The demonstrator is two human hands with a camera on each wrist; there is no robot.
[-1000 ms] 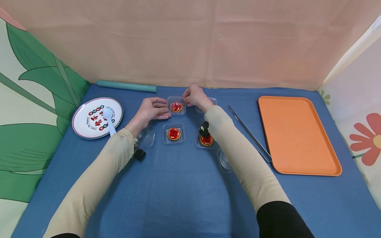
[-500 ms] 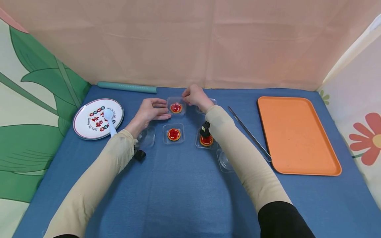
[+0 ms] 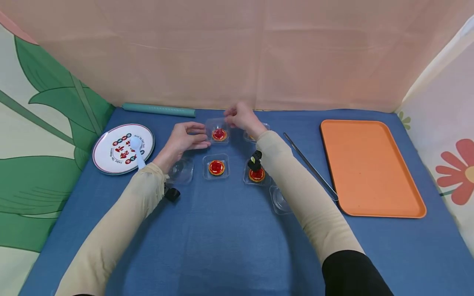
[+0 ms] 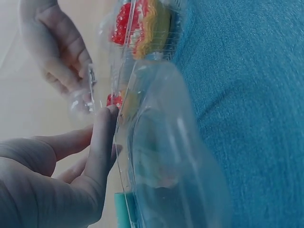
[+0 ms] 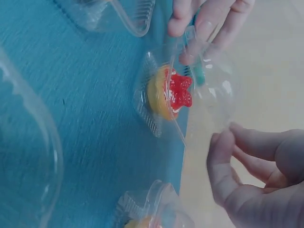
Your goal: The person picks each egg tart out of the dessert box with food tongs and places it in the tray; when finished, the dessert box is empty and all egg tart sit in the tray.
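A clear plastic container (image 3: 211, 137) with a red-topped tart (image 5: 178, 92) in it sits at the back middle of the table. My right hand (image 3: 242, 116) pinches the edge of its clear domed lid (image 5: 221, 97) from the right, and the lid stands tilted over the tart. On the opposite side, my left hand (image 3: 187, 137) has its fingers extended, fingertips right at the container's edge. Another tart (image 3: 216, 167) in a clear container lies in front, and a third tart (image 3: 257, 175) lies partly under my right wrist. One more container (image 3: 266, 125) is mostly hidden behind that wrist.
Clear lids or containers lie by the left wrist (image 3: 181, 170) and under the right forearm (image 3: 280, 201). White plates (image 3: 107, 142) with a pale spoon (image 3: 135, 144) stand left, tongs (image 3: 311, 164) and an orange tray (image 3: 370, 168) right. A teal roll (image 3: 159, 109) lies along the back.
My right hand has shifted slightly left, carrying the domed lid with it. My left hand has drawn back a little to the left.
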